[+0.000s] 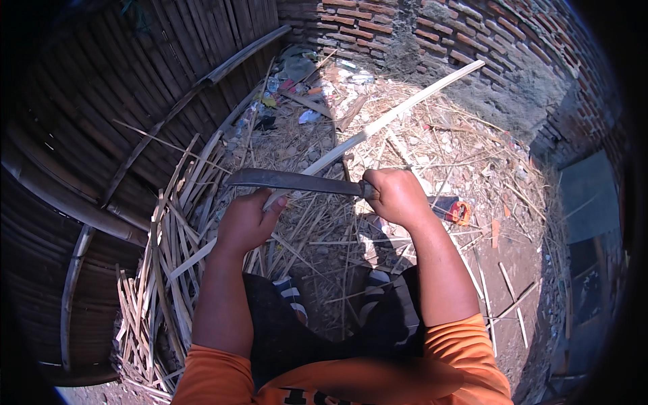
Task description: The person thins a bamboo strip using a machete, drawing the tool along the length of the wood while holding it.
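Observation:
My right hand is closed around the handle of a machete, whose dark, broad blade points left across the view. A long, pale bamboo strip runs from the lower left up toward the brick wall. My left hand grips this strip near its lower part, thumb on top. The blade crosses over the strip just beyond my left hand; whether it touches the strip I cannot tell.
Split bamboo strips lie heaped on the left beside a woven bamboo wall. Shavings and litter cover the ground toward the brick wall. A dark item with an orange end lies right of my right hand. My sandaled feet are below.

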Tool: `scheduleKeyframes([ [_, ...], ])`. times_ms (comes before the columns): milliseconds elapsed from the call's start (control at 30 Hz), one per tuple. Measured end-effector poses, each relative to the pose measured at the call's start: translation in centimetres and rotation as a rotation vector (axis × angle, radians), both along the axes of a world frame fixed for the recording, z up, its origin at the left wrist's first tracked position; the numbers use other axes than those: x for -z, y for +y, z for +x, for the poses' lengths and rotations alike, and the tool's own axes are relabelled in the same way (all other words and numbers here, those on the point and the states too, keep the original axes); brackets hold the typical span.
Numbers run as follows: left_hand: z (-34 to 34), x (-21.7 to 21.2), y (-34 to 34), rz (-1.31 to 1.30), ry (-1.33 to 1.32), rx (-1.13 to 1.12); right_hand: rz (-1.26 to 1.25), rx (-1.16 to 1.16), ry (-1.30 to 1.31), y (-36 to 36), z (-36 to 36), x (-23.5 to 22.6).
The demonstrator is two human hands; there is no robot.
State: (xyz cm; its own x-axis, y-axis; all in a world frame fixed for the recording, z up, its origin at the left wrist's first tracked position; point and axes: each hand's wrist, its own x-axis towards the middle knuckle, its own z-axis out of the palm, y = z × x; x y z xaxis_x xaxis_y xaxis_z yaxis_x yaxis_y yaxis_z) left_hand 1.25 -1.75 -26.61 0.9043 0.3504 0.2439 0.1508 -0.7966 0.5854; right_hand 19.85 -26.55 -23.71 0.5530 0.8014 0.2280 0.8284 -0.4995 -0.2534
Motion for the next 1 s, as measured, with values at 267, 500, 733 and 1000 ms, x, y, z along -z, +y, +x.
scheduleKeyframes([
  [267,0.6,-0.1,-0.2,-0.067,0.032,-0.044,0.241,0.176,0.136,-1.9,2.3,0.8],
  [500,-0.2,-0.6,-0.4,-0.099,0.024,-0.029,0.219,0.215,0.198,-3.0,3.4,0.4],
  [733,0.5,-0.1,-0.1,-0.056,0.057,-0.027,0.23,0.185,0.21,-1.7,1.7,1.5],
  [1000,-0.1,-0.5,-0.1,-0.073,0.073,-0.043,0.274,0.253,0.26,-3.6,4.2,0.5],
])
